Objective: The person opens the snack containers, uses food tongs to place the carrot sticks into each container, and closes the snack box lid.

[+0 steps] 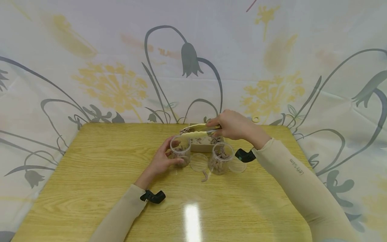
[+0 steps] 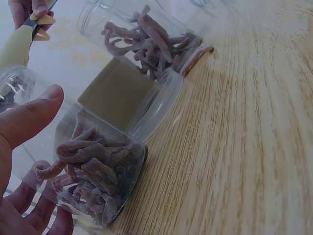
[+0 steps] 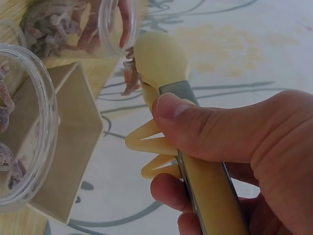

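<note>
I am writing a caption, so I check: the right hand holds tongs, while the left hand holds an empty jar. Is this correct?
Not quite: the jar in the left hand is not empty; the left wrist view shows brownish strips inside.

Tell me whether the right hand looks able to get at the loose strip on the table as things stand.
Probably not straight away: the right hand holds tongs with strips at their tips, and the right jar stands partly in between. The loose strip itself lies uncovered.

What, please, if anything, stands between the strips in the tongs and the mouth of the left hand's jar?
Nothing visible does: the tongs hold the strips close to the jar, whose mouth is uncovered.
</note>
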The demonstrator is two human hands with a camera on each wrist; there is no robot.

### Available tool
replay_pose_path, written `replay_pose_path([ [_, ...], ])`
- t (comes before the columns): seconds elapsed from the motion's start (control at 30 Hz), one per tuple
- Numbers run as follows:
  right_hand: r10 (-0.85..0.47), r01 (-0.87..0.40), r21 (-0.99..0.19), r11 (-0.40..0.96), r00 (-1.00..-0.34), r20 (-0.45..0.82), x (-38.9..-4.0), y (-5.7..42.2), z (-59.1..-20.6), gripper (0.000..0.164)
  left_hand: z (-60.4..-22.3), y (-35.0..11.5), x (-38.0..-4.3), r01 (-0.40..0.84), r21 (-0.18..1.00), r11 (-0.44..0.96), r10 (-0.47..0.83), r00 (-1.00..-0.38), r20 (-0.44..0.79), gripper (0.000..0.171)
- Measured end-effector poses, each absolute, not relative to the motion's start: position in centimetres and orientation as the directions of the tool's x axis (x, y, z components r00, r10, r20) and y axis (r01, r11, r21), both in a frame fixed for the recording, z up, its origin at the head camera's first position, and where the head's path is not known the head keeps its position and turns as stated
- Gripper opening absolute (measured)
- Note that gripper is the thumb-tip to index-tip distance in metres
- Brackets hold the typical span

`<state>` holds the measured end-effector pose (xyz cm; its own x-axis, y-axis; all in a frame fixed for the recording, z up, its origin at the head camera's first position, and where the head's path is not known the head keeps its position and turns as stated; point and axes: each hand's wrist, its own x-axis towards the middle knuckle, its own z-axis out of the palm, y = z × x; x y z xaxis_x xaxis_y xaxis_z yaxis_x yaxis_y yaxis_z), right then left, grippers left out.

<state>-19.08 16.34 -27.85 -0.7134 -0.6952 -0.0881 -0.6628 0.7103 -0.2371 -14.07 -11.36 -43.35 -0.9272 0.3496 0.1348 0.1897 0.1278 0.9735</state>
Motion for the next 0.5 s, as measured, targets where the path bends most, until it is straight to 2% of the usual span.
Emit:
replay_pose_path([
  [0.5,-0.745,-0.695,-0.293,0.657,-0.657,-0.116,-18.5,15.3,-28.8,0.043,-43.1,-11.4,-14.0,0.183,0.974,0.134,0.346,-0.93,0.127,0.086],
])
